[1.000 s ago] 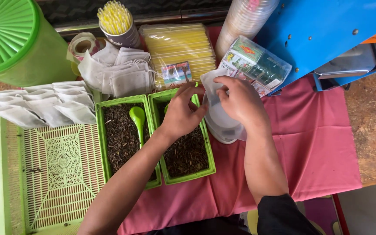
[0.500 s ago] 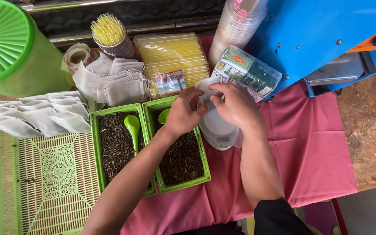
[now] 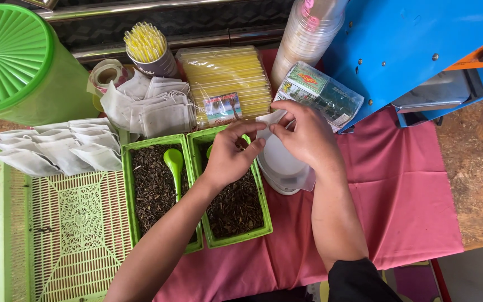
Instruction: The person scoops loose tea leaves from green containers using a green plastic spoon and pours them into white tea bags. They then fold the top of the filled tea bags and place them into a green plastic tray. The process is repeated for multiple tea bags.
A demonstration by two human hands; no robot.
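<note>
Left hand: your left hand (image 3: 231, 156) hovers over the right-hand green plastic tray of dark loose tea leaves (image 3: 236, 210), fingers pinched on one edge of the small white filter-paper bag (image 3: 269, 118).
Right hand: your right hand (image 3: 304, 133) pinches the other edge of that same bag — thumb and forefinger narrow, the rest curled.
Bag: held in the air between both hands, above the white plastic tub (image 3: 282, 168) and beside the tray.
Scoop: a green plastic spoon (image 3: 174, 162) lies in the left green tray of leaves (image 3: 155, 193), apart from both hands.
Risk: the thin paper could tear if you pull the mouth too hard; a bag held off-centre could spill leaves onto the cloth.
Crowding: the clear stack of cups (image 3: 307, 39) and the wrapped green packet (image 3: 320, 95) stand close behind your right hand — a wide elbow move could knock them.
Surface: a pink cloth (image 3: 403, 196) covers the table; a green lattice tray (image 3: 57, 235) sits left, with empty white bags (image 3: 51, 148) laid along its top.
Room: a blue metal machine (image 3: 415, 50) and a green lidded container (image 3: 12, 61) crowd the back edge.
</note>
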